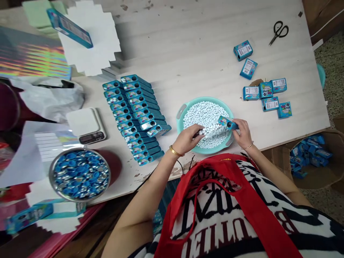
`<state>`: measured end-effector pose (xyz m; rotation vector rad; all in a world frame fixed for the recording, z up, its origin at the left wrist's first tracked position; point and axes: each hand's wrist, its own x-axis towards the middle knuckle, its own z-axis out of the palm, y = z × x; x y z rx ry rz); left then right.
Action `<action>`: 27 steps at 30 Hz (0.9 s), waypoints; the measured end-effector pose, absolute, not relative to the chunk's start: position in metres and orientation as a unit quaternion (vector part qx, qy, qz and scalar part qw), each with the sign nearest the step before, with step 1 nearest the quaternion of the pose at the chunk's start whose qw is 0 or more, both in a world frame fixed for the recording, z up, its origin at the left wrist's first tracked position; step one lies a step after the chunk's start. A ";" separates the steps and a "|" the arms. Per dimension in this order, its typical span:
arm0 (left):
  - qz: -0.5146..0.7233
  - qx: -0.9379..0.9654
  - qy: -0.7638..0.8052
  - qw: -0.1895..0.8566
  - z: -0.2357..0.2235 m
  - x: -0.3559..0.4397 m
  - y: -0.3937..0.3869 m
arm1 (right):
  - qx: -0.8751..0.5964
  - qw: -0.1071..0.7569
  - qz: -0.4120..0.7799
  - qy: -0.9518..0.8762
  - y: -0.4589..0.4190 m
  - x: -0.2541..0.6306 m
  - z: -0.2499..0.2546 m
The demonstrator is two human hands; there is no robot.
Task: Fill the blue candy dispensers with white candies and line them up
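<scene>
A teal bowl full of small white candies sits near the table's front edge. My left hand is closed on a small dark scoop with candies on it, over the bowl's near side. My right hand grips a small blue box, held tilted with its open end toward the scoop, above the bowl's right rim. Left of the bowl lie two rows of several open blue boxes.
Several closed blue boxes lie at the right, scissors at the far right corner. A digital scale and a metal bowl of blue caps are at the left. A cardboard box of blue boxes stands on the floor.
</scene>
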<state>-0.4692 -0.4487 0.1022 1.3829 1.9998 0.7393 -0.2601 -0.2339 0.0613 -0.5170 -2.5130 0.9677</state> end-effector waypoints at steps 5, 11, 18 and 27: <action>0.108 0.575 0.762 0.278 0.164 -0.464 -0.428 | -0.140 0.185 0.358 -0.904 -0.248 -0.269 0.053; -0.088 0.557 0.789 0.245 0.217 -0.436 -0.397 | -0.117 0.187 0.371 -0.902 -0.256 -0.272 0.047; -0.051 0.557 0.795 0.232 0.208 -0.446 -0.406 | -0.119 0.200 0.358 -0.904 -0.253 -0.271 0.045; -0.030 0.428 0.836 0.343 0.041 -0.475 -0.452 | -0.192 0.200 0.365 -0.889 -0.230 -0.257 0.057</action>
